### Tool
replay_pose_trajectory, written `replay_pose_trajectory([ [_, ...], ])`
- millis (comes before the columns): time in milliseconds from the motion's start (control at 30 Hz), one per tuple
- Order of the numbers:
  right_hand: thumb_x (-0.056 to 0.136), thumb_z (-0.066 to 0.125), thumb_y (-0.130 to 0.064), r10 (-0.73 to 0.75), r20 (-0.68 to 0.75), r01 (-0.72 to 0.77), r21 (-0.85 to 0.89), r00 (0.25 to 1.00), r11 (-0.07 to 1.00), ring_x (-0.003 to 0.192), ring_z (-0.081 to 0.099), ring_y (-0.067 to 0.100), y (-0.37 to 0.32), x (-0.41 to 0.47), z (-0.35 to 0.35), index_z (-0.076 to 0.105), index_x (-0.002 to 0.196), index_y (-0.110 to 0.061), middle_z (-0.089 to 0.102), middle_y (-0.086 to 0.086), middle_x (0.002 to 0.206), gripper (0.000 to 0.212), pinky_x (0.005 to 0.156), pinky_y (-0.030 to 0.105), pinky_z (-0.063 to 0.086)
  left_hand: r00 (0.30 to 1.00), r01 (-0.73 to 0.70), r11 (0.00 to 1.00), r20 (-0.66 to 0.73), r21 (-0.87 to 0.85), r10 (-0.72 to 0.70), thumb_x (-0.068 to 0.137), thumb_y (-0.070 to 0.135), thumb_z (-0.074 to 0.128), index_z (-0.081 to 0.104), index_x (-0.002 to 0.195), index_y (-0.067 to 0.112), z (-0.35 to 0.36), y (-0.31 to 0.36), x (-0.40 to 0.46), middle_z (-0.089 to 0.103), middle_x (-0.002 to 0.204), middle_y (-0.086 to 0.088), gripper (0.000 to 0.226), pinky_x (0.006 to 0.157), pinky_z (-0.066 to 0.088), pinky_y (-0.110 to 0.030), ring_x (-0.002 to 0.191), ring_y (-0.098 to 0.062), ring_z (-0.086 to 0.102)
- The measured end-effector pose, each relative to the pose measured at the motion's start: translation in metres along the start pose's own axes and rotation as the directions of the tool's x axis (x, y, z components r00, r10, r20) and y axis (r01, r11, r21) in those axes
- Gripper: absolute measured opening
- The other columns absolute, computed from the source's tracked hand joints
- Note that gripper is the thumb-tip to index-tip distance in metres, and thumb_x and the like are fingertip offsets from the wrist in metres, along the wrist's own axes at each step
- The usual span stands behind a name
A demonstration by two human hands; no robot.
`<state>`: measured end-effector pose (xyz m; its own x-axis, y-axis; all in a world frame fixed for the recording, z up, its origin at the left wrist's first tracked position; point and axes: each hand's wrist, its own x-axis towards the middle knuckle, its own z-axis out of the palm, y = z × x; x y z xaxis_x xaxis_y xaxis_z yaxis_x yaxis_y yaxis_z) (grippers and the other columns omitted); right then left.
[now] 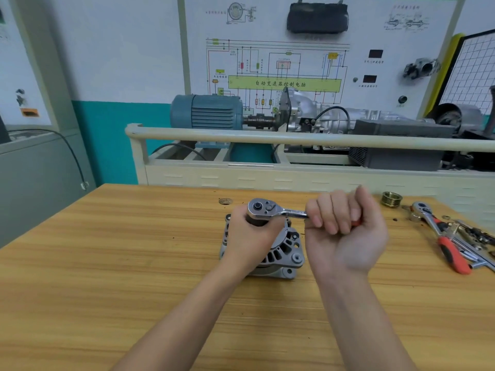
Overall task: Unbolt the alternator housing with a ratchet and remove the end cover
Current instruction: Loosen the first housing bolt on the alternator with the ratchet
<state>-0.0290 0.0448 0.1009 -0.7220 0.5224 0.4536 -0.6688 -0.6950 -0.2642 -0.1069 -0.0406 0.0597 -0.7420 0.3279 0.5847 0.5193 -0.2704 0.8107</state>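
From the head camera, a grey alternator [281, 253] stands near the middle of a wooden surface [107, 263], its slotted end cover [288, 246] facing up. A ratchet [270, 208] sits on top of it, the chrome head toward the left and the shaft running right. The left hand [251, 236] wraps around the dark socket [257, 222] under the ratchet head, fingers curled about it, with the palm lying over the alternator's left side. The right hand [345, 228] is closed in a fist around the ratchet's handle, a sliver of red grip showing at its far side. Well apart, at the right edge of the surface, lie a second ratchet [434, 223] with a red handle, loose sockets and small parts, and a brass ribbed pulley [391, 198] near the back edge. Behind the surface stands a training rig with a blue motor [206, 111] and a wiring-diagram board [284, 65].
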Motion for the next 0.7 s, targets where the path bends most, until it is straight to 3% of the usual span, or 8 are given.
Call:
replay_pose_trajectory([
  [100,0.088,0.042,-0.018,0.279,0.040,-0.280,0.027,0.959,0.960,0.033,0.026,0.007,-0.008,0.031,-0.001,0.036,0.044,-0.018,0.028,-0.007,0.036,0.045,0.037,0.020,0.030,0.981,0.043,0.996,0.187,0.078,-0.057,0.073,0.012,0.064,0.042,0.051,0.005,-0.013,0.002,0.004,0.037,0.046,0.003,0.032,0.044,0.030,-0.017,0.042,-0.008,0.032],
  [167,0.087,0.042,-0.017,0.437,0.043,-0.438,0.050,0.899,0.897,0.032,0.023,0.006,-0.009,0.048,0.000,0.035,0.043,-0.017,0.028,-0.007,0.035,0.044,0.037,0.018,0.027,0.933,0.070,0.992,0.345,0.101,-0.101,0.073,0.017,0.068,0.045,0.050,0.007,-0.020,0.005,0.008,0.040,0.044,0.002,0.034,0.043,0.033,-0.018,0.039,-0.009,0.035],
  [233,0.086,0.042,-0.016,0.505,0.035,-0.506,0.067,0.862,0.860,0.033,0.018,0.006,-0.008,0.058,0.002,0.034,0.043,-0.017,0.028,-0.007,0.034,0.044,0.036,0.017,0.024,0.877,0.083,0.989,0.462,0.120,-0.130,0.071,0.025,0.070,0.049,0.046,0.019,-0.022,0.010,0.013,0.042,0.042,0.007,0.033,0.043,0.033,-0.018,0.038,-0.009,0.036],
  [300,0.083,0.043,-0.015,0.482,0.004,-0.480,0.089,0.876,0.873,0.030,0.020,0.006,-0.005,0.059,0.004,0.034,0.041,-0.017,0.027,-0.007,0.033,0.043,0.034,0.017,0.024,0.865,0.089,0.988,0.481,0.127,-0.140,0.070,0.029,0.068,0.047,0.044,0.025,-0.021,0.011,0.015,0.039,0.041,0.011,0.033,0.044,0.031,-0.016,0.038,-0.007,0.034],
  [433,0.090,0.041,-0.014,0.224,-0.119,-0.209,0.127,0.967,0.970,0.030,0.023,0.006,-0.003,0.033,0.002,0.034,0.043,-0.019,0.025,-0.008,0.036,0.047,0.032,0.019,0.025,0.952,0.075,0.992,0.290,0.099,-0.101,0.073,0.019,0.064,0.040,0.046,0.022,-0.014,0.003,0.010,0.034,0.043,0.010,0.037,0.044,0.028,-0.016,0.040,-0.008,0.028],
  [567,0.091,0.039,-0.016,-0.067,-0.059,0.067,0.004,0.996,0.998,0.037,0.025,0.010,0.004,-0.006,0.003,0.034,0.047,-0.019,0.026,-0.005,0.040,0.044,0.041,0.023,0.032,0.997,0.072,0.997,-0.024,0.004,-0.072,0.067,0.016,0.060,0.036,0.046,0.025,-0.001,-0.002,0.005,0.030,0.044,0.011,0.034,0.043,0.023,-0.021,0.043,-0.009,0.024],
  [700,0.088,0.041,-0.018,-0.133,0.014,0.134,-0.038,0.991,0.990,0.039,0.028,0.012,0.010,-0.016,0.004,0.037,0.048,-0.019,0.029,-0.004,0.041,0.041,0.044,0.024,0.035,0.989,0.065,0.997,-0.132,-0.040,-0.070,0.066,0.011,0.059,0.037,0.042,0.027,0.004,-0.005,0.002,0.032,0.042,0.015,0.036,0.042,0.025,-0.018,0.042,-0.005,0.026],
])
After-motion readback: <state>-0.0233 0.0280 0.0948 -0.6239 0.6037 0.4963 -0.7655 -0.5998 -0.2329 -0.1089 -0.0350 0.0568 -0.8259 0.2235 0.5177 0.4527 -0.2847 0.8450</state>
